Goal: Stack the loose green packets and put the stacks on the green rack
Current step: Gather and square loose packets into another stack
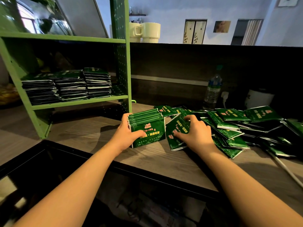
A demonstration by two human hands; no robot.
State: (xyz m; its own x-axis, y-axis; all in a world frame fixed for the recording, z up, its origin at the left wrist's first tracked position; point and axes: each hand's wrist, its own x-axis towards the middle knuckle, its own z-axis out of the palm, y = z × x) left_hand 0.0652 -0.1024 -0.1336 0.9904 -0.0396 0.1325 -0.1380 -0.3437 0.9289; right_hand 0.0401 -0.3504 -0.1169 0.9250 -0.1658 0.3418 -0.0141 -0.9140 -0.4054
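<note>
Left hand (127, 134) gripping an upright bundle of green packets (146, 126); right hand (195, 131) pinching 1 tilted packet (176, 128) just beside it.

Bundle standing on edge on the wooden desk (91, 128), near the green rack (78, 102) by the left edge. 3 stacks (68, 86) lying on the rack's shelf. Loose packets (232, 126) heaped toward the right edge. Water bottle (212, 91) upright by the back edge.
</note>
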